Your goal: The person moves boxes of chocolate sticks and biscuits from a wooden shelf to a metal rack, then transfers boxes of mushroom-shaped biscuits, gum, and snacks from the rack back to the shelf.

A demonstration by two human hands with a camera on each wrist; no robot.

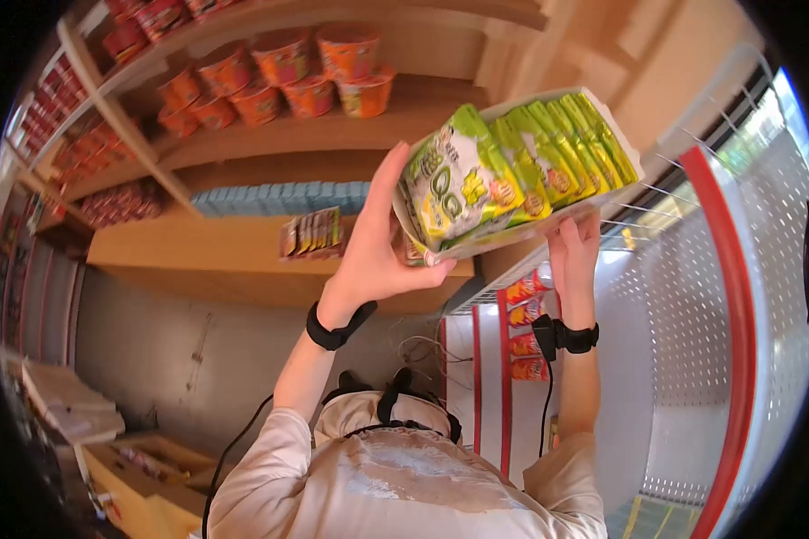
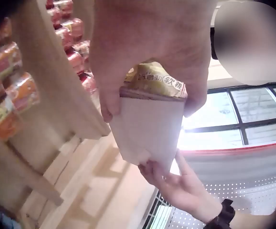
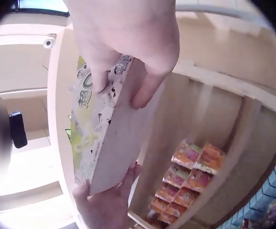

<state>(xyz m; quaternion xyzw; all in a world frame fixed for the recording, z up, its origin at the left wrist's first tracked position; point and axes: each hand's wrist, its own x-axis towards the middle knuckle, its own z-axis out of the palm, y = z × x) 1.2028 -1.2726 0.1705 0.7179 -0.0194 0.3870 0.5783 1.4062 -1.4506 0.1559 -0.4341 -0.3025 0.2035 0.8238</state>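
Note:
A white display box (image 1: 512, 225) is held up in front of the chest, tilted so its open top faces the head camera. Green and yellow snack packets (image 1: 463, 180) fill it in a row, the nearest one leaning forward. My left hand (image 1: 373, 242) grips one end, thumb and fingers on opposite sides, as the left wrist view also shows around the white end panel (image 2: 147, 126). My right hand (image 1: 575, 251) holds the box from below towards its other end. In the right wrist view its fingers (image 3: 147, 90) press the plain underside and the printed side (image 3: 90, 129).
Wooden shelves hold orange noodle cups (image 1: 310, 94) and a row of blue packets (image 1: 283, 198). Small brown packets (image 1: 313, 235) lie on the wooden ledge. At right stand a red-edged white rack (image 1: 724, 260) and wire mesh (image 1: 665, 189). Red snack bags (image 1: 526, 328) sit on a lower shelf.

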